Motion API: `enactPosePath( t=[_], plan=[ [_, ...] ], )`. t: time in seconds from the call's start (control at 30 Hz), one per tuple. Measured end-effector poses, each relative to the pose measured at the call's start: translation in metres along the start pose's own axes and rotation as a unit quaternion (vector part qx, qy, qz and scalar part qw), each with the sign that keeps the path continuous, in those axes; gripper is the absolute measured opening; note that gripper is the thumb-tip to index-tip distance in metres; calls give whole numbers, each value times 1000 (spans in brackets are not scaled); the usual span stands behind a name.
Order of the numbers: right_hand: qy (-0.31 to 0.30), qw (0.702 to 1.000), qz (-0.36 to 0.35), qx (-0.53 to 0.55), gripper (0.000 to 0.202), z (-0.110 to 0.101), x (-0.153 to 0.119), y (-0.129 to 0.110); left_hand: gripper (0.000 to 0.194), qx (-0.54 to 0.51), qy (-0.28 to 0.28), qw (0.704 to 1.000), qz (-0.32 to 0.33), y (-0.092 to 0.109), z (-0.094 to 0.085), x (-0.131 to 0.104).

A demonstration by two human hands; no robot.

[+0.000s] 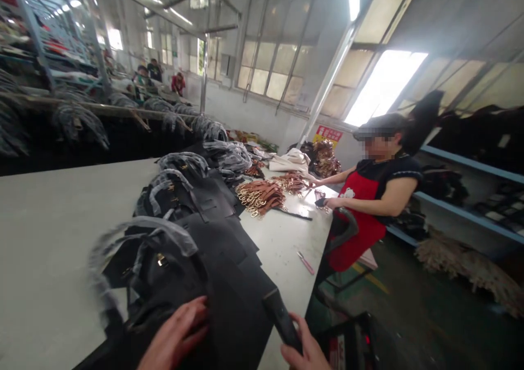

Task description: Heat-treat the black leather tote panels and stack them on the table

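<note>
My left hand (177,334) lies on a black bag (192,282) at the bottom, its fingers stretched out and nothing gripped. The bag's handle (164,229) is wrapped in clear plastic and arches up beyond that hand. My right hand (305,345) is closed around a black clipper-shaped tool (282,316) near the table's right edge. The tool's wide end points up and left, over flat black panels (237,272). More black bags with wrapped handles (184,162) overlap in a row leading away from me.
On the white table (61,222) lie pink-handled thread snips (305,262) and brown straps with gold clasps (262,195). A co-worker in a red apron (362,206) handles small pieces across the right edge. Shelves (470,165) stand at right; hanging bags (77,119) at back left.
</note>
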State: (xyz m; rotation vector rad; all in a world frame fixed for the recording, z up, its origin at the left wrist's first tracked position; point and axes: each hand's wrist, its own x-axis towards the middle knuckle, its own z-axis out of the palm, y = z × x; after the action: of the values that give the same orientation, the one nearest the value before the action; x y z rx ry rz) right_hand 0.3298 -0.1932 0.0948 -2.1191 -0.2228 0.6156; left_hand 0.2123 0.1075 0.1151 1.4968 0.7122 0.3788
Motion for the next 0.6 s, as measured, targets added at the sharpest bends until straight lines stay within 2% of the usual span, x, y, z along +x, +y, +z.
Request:
enactPosePath(
  t=[0.07, 0.1, 0.17, 0.23, 0.3, 0.4, 0.5, 0.6],
  plan=[
    [-33, 999, 10, 30, 73, -1, -12, -14, 40, 87, -101, 989, 67, -25, 13, -6],
    [-40, 999, 11, 33, 71, -1, -16, -20, 32, 153, -122, 975, 109, -39, 17, -12],
    [-61, 998, 16, 25, 69, 1, -19, -26, 23, 286, -134, 930, 190, -68, 20, -27],
    [-105, 993, 40, 25, 71, 8, -16, -25, 30, 384, -143, 880, 240, -93, 19, -41],
    [-153, 986, 65, 32, 74, 19, -13, -22, 38, 442, -147, 843, 268, -110, 18, -52],
    [-209, 973, 87, 34, 78, 35, -9, -22, 43, 472, -139, 819, 295, -120, 18, -60],
    [-245, 965, 87, 35, 79, 49, 0, -30, 41, 468, -141, 817, 308, -120, 21, -62],
    [-249, 963, 89, 48, 75, 61, 14, -39, 39, 460, -145, 820, 309, -117, 22, -61]
  ],
)
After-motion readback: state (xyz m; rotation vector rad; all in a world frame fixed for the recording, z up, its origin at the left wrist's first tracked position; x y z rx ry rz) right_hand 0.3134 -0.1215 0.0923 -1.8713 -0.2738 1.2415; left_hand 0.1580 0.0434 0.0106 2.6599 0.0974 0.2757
